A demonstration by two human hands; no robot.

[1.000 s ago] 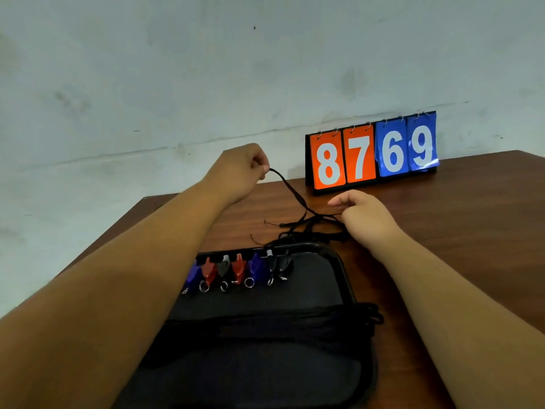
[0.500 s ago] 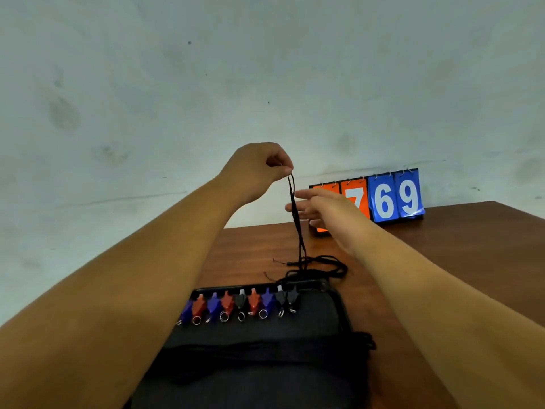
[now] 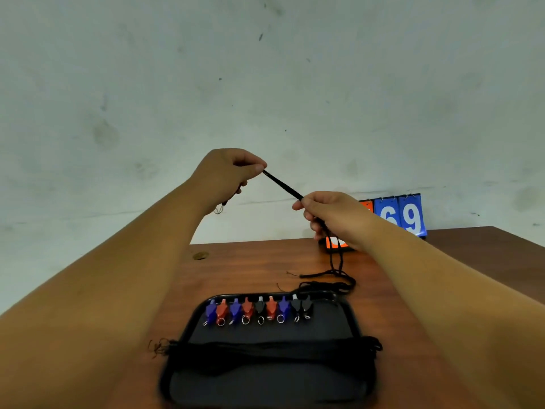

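The black cord (image 3: 283,184) was drawn taut above the worktop (image 3: 250,270): the grip of the left hand (image 3: 230,169) stayed pinched on its upper end, the right hand (image 3: 333,215), open a moment earlier, had clamped on it lower down, and the slack lay coiled behind the case (image 3: 265,388), so straightening had likely begun.

Left hand (image 3: 227,174), right hand (image 3: 339,215): bare. Left forearm (image 3: 124,270), right forearm (image 3: 436,284): bare, wrist to frame edge. Fingernails (image 3: 259,168) appear short; view too soft to confirm.
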